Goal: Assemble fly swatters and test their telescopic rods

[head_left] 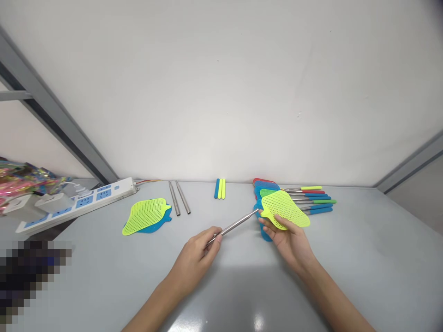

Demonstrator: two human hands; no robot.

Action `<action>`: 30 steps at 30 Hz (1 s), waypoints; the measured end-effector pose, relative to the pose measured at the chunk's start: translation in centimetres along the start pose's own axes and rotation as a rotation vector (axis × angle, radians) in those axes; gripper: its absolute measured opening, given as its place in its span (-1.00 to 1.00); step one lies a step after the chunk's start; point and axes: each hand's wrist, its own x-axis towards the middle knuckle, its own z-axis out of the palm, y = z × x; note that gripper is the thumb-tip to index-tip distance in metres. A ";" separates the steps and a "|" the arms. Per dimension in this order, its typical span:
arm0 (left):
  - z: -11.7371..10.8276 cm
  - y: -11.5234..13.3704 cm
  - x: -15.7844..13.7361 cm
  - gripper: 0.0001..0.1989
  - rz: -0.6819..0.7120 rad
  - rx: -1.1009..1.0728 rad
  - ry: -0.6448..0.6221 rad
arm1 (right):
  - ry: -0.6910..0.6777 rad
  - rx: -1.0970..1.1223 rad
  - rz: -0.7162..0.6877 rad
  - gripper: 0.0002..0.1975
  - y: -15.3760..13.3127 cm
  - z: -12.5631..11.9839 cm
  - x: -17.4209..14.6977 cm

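My left hand (199, 258) is closed round a silver metal rod (237, 224), which slants up to the right. In my right hand (289, 244) is a yellow perforated fly swatter head (285, 210), pinched between thumb and fingers. The rod's thin tip is close to the narrow neck of that head; whether they touch I cannot tell. Behind the right hand lies a pile of fly swatters with blue, green and red heads (266, 184) and coloured handles (320, 207); the yellow head partly covers it.
A yellow swatter head (147, 214) rests on a blue one (157, 226) at the left. Two metal rods (179, 198) and three coloured handle grips (219, 189) lie towards the wall. A white power strip (114, 189) with plugged-in adapters (53, 203) runs along the left edge.
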 end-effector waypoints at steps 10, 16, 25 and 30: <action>-0.1 0.0 -0.1 -0.73 0.003 0.040 -0.035 | -0.035 0.055 0.047 -0.65 0.2 0.3 0.0; 0.0 0.0 -0.1 -0.72 -0.011 0.033 -0.032 | -0.022 0.004 0.083 -0.69 0.2 0.4 0.0; 0.0 0.2 0.0 -0.73 -0.006 0.032 -0.012 | -0.035 -0.030 0.097 -0.74 0.2 0.2 -0.1; 0.0 0.3 -0.1 -0.71 -0.009 0.026 -0.053 | -0.049 -0.048 0.080 -0.77 0.1 0.0 -0.2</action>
